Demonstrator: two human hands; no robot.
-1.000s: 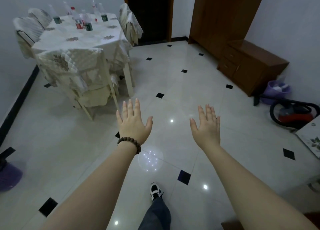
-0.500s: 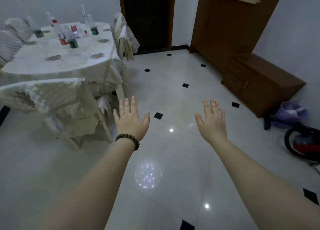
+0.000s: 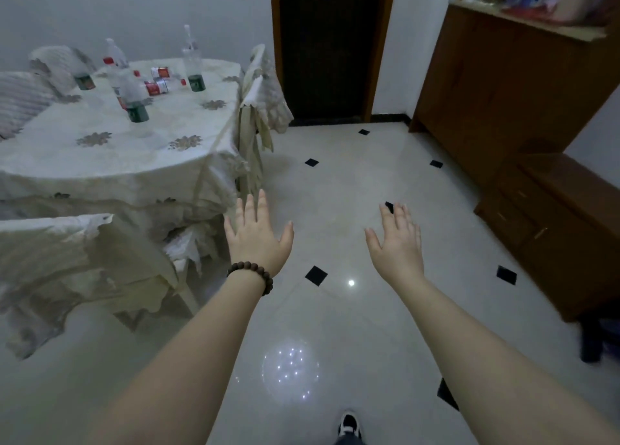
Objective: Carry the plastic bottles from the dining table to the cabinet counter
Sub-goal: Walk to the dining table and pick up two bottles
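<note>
Several clear plastic bottles stand or lie on the dining table, which wears a cream embroidered cloth. The nearest bottle has a green label; another green-labelled bottle stands further back, and red-labelled bottles lie on their sides. The tall brown cabinet with a cluttered counter top is at the upper right. My left hand, with a bead bracelet at the wrist, and my right hand are stretched out over the floor, fingers straight, holding nothing.
A cloth-covered chair stands at the table's near side and another chair at its right end. A low brown drawer unit lines the right wall. A dark doorway is straight ahead. My shoe shows on the tiled floor.
I have walked forward: the table, chairs and cabinet have come closer and larger in view. Both hands stay outstretched and empty.
</note>
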